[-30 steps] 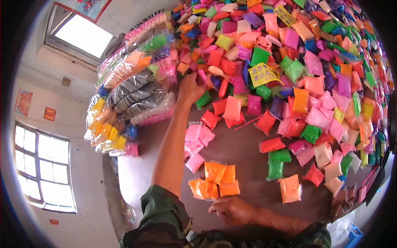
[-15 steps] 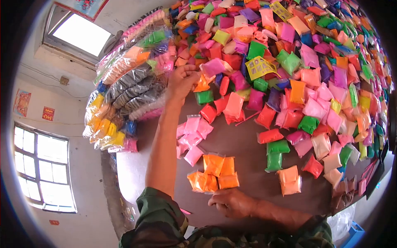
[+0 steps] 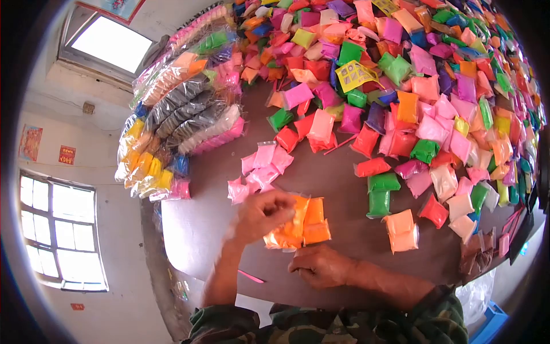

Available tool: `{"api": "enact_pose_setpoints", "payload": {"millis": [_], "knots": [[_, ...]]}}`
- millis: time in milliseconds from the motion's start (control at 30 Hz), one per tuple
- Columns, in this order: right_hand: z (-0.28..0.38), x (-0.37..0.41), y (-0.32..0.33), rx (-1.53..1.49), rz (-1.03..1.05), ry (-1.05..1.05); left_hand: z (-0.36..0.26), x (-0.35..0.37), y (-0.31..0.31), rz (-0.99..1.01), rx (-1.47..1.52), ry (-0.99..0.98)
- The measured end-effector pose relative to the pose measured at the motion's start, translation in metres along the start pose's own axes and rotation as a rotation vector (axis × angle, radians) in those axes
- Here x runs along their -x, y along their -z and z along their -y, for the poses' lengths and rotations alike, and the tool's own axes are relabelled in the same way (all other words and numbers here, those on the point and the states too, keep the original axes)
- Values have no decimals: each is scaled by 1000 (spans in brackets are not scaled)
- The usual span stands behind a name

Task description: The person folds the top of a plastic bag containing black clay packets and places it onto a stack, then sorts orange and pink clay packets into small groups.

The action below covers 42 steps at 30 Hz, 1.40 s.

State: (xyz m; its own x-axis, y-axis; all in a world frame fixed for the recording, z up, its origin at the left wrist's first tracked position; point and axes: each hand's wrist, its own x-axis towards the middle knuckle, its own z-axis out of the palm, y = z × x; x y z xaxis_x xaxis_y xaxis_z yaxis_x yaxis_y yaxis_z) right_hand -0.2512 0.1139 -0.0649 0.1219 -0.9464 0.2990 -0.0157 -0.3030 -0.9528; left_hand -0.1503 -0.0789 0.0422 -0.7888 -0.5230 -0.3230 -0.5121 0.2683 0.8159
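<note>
Several orange packets [image 3: 315, 223] lie in a cluster near the front of the brown table. My left hand [image 3: 264, 213] is over the cluster's left side, its thumb and fingers pinched on an orange packet [image 3: 298, 213] that overlaps the others. Just below the cluster, my right hand [image 3: 322, 266] rests on the table with curled fingers, and nothing shows in it. Behind my left hand is a group of pink packets [image 3: 264, 166], partly overlapping one another.
A big heap of mixed-colour packets [image 3: 424, 114] covers the back and right. Clear bags of sorted packets [image 3: 183, 109] are stacked at the left. Green packets [image 3: 380, 195] and peach packets [image 3: 401, 231] lie right of the orange cluster. A pink strip [image 3: 251, 276] is near the front edge.
My left hand has come back from the heap to the orange cluster with an orange packet from the heap's edge. My right hand has stayed nearly still. The view has shifted slightly.
</note>
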Motion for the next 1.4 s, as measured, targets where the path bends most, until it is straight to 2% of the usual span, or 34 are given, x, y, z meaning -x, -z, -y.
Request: {"api": "enact_pose_setpoints", "payload": {"millis": [67, 167, 200, 267, 400, 467, 567, 667, 767, 867, 967, 1067, 1167, 1200, 1400], "knots": [[0, 1, 0, 25, 47, -10, -5, 10, -2, 58, -269, -17], [0, 3, -2, 54, 101, -41, 8, -3, 6, -212, -274, -227], [2, 2, 0, 58, 105, -56, -9, -13, 14, -226, -221, -115], [3, 1, 1, 60, 112, -60, -14, -50, 32, -312, -425, -98], [-2, 1, 3, 42, 146, -33, 16, -158, 65, -507, -733, -367], [-5, 1, 5, 23, 136, -18, 17, -203, 69, -646, -811, -376], [-9, 2, -1, -19, 103, -3, 30, -254, 73, -695, -815, -236], [-15, 1, -1, -23, 127, 12, 34, -271, 96, -392, -495, -20], [-9, 0, 1, -19, 137, 0, 45, -248, 92, -426, -208, -111], [2, -2, 3, 13, 129, -76, 46, -245, 86, -577, -629, -181], [2, -2, 2, 33, 99, -65, 14, -229, 62, -499, -428, -202], [-4, -2, 0, 53, 63, -15, 42, -252, 76, -442, -468, -283], [-8, 0, -2, 54, 63, -4, 29, -251, 75, -443, -574, -157], [-8, 0, -3, 48, 65, -12, 36, -256, 78, -447, -529, -175], [-8, 0, -1, 14, 98, -52, 28, -248, 70, -661, -392, -261]]}}
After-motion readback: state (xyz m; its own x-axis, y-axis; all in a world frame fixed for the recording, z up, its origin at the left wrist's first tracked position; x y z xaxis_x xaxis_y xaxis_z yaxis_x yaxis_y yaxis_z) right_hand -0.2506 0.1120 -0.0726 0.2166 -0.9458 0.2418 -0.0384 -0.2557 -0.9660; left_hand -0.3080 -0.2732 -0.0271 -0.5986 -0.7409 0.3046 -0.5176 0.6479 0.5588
